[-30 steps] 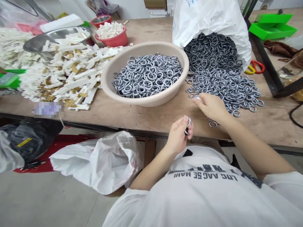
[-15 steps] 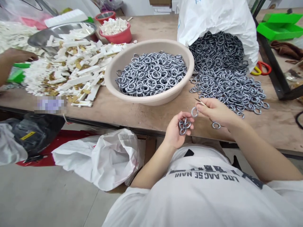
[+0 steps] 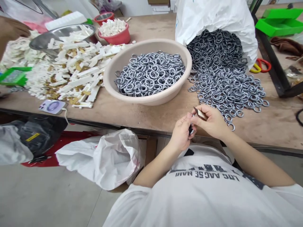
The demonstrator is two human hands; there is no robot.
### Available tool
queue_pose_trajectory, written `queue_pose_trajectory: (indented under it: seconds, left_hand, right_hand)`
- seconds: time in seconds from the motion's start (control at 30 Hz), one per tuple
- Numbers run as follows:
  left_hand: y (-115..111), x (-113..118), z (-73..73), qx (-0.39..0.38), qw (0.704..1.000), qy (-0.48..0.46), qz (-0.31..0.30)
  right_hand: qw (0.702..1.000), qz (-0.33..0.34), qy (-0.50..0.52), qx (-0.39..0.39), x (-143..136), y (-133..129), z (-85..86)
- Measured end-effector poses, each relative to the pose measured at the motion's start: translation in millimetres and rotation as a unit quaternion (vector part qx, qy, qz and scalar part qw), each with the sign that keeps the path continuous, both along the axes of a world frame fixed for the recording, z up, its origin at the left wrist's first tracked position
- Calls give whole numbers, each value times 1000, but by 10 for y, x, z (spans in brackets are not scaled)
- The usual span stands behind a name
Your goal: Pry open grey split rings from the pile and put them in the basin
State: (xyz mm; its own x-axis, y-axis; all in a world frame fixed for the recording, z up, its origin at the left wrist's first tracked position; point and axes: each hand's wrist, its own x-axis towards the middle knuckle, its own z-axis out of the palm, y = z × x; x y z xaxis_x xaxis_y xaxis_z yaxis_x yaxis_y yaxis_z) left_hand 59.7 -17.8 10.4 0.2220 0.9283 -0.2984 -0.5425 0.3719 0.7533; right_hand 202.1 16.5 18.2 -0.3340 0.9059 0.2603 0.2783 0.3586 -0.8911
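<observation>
My left hand [image 3: 181, 132] is closed around several dark grey rings [image 3: 191, 129], which are mostly hidden by the fingers. Its thumb and fingertips meet those of my right hand [image 3: 211, 121] above the table's front edge. A small pointed blade [image 3: 200, 114], dark with a pale face, is gripped in my right hand and sticks out up and to the left. Whether a ring also sits between the joined fingertips cannot be made out. Just beyond my right hand lies a loose heap of grey rings [image 3: 227, 85].
A beige basin [image 3: 146, 100] full of rings stands ahead. A white sack [image 3: 213, 15] spills rings at the right, near scissors [image 3: 264, 65]. White and gold pieces [image 3: 78, 72], a steel bowl [image 3: 39, 44] and a phone [image 3: 52, 106] are left. Another person's hand [image 3: 15, 28] is far left.
My right hand has moved left and down to meet my left hand, whose fingers have closed over the rings. The other person's hand has moved up and away from the green tray.
</observation>
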Motion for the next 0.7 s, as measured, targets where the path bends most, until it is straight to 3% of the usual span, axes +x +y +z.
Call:
queue_pose_trajectory:
  seconds: [0.07,0.23,0.4,0.6,0.7]
  left_hand:
    - [8,14,8,2,1000,-15,4]
    - [16,27,-4,-10,999,-23,31]
    - [2,45,-23,-14,999,-16,45]
    - [4,31,-64,-4,999,-13,50]
    - [-61,27,-102,8,1000,9,19]
  right_hand:
    - [1000,-16,-15,-12,14,-59,27]
    - [970,-23,-206,126,54,-239,113]
    - [946,-22,-274,170,33,-274,141]
    - [950,-4,-270,155,1,-264,124]
    - [956,-56,-275,84,82,-95,66]
